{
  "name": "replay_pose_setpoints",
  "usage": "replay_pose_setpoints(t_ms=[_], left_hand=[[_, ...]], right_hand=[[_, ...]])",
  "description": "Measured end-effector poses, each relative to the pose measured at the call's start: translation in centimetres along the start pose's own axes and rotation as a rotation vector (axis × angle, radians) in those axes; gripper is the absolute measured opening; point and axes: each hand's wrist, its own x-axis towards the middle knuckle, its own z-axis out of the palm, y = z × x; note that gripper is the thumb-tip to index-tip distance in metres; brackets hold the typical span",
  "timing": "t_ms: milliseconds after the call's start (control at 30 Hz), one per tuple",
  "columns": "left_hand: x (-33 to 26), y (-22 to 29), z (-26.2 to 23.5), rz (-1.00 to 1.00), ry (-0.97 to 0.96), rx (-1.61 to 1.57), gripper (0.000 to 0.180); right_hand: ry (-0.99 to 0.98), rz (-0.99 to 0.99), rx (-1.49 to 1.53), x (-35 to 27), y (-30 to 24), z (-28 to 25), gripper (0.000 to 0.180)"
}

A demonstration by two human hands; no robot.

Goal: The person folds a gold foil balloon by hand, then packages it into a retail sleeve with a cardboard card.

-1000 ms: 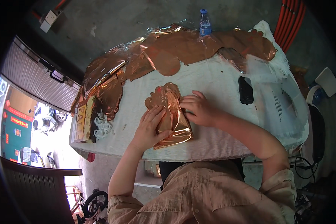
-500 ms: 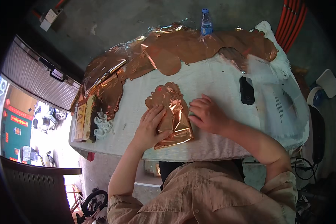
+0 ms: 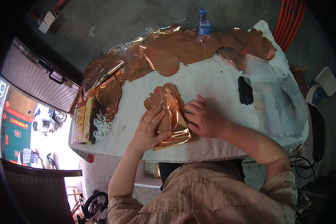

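A folded copper-coloured foil balloon lies on the white-covered table in front of me. My left hand lies flat on its left side, fingers spread and pressing down. My right hand rests against the balloon's right edge with fingers curled over the fold. The balloon's near end sits close to the table's front edge.
Several flat copper foil balloons cover the table's far side and left end. A plastic water bottle stands at the back. A black phone, clear plastic bags, a flat packet and white ribbon also lie there.
My right hand has slid from the balloon's top right down along its right edge. My left hand stays pressed on the foil, and the balloon looks more tightly folded.
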Motion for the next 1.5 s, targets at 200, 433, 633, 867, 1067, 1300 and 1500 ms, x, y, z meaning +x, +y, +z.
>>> replay_pose_setpoints(t_ms=[200, 433, 633, 867, 1067, 1300, 1500], left_hand=[[-0.1, -0.1, 0.1, 0.004, 0.000, 0.003, 0.076], [-0.1, 0.0, -0.1, -0.005, 0.002, 0.000, 0.076], [0.0, 0.0, 0.0, 0.004, 0.008, -0.011, 0.075], [-0.1, 0.0, 0.0, 0.006, 0.003, 0.008, 0.075], [0.1, 0.1, -0.1, -0.002, -0.012, -0.006, 0.074], [0.0, 0.1, -0.3, -0.010, -0.020, -0.009, 0.073], [-0.1, 0.1, 0.1, -0.002, -0.004, -0.024, 0.074]], right_hand=[[-0.119, -0.007, -0.049, 0.0, -0.3, 0.3, 0.037], [-0.171, -0.072, -0.117, 0.9, -0.6, -0.4, 0.045], [-0.173, -0.033, -0.081, 0.3, 0.2, 0.2, 0.055], [-0.383, 0.098, -0.001, 1.2, 0.3, -0.4, 0.070], [-0.404, 0.135, 0.060, 2.4, 1.3, -0.8, 0.087], [-0.504, 0.118, -0.046, 3.1, 1.0, -1.3, 0.100], [-0.468, 0.063, 0.075, 2.1, 3.8, -0.2, 0.090]])
